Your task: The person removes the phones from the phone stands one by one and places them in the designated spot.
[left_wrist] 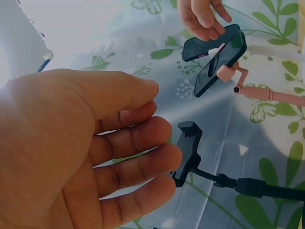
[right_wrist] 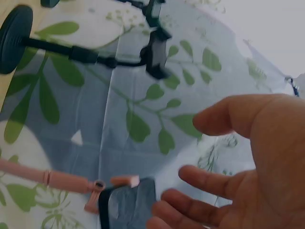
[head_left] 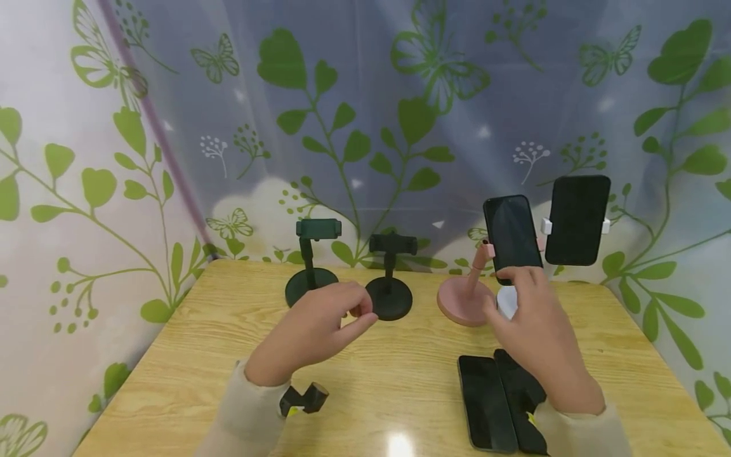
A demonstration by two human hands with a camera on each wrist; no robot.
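My right hand (head_left: 531,320) is near the lower end of a black phone (head_left: 512,228) clamped in a pink phone stand (head_left: 457,303). Its fingers are relaxed, with thumb and fingertips spread apart and nothing between them. To the right, a second phone (head_left: 578,219) sits upright in a stand with white clamps (head_left: 546,226). Loosely bent, the fingers of my left hand (head_left: 322,324) hold nothing. That hand hovers over the table in front of a black phone stand (head_left: 394,244), whose holder (left_wrist: 188,148) has no phone in it.
A dark green phone stand (head_left: 318,228) with a bare holder stands back left. Two more phones lie side by side at front right, one dark phone (head_left: 485,400) beside a black one (head_left: 521,406) partly hidden by my right wrist. A leaf-patterned curtain (head_left: 354,82) hangs behind the wooden table (head_left: 188,355).
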